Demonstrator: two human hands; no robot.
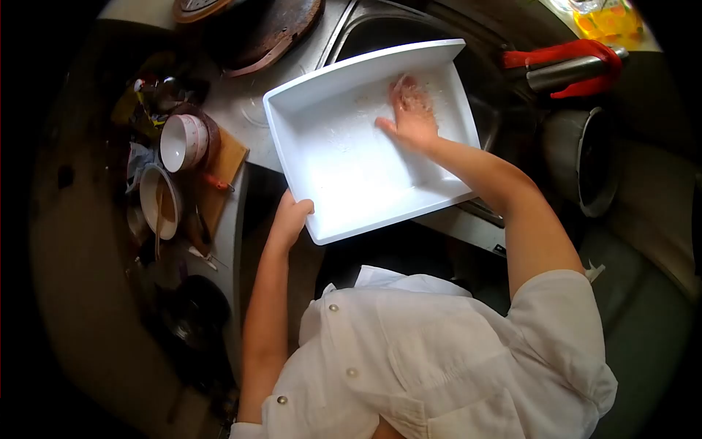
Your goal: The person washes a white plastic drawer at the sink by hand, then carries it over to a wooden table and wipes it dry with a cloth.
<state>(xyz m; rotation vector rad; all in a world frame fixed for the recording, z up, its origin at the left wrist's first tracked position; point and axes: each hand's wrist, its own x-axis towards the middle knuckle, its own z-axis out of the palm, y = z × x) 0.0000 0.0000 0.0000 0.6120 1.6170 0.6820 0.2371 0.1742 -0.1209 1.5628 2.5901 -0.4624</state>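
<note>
A white rectangular plastic bin (344, 168) is tilted in front of me, partly over the sink, with its hollow side facing up. My left hand (294, 214) grips its lower left corner, thumb over the rim and the other fingers hidden underneath. Inside the bin, my right hand (414, 117) lies against the bottom near the far right side. Its thumb sticks out to the left, apart from the other fingers, which look wet and blurred. Small crumbs or droplets speckle the white surface around that hand.
Behind the bin is a metal sink (380, 25). A brown round board (281, 33) lies at the far left. White bowls (178, 143) and a wooden cutting board (228, 164) stand on the left counter. A metal pot (585, 161) and a red cloth (574, 55) are at right.
</note>
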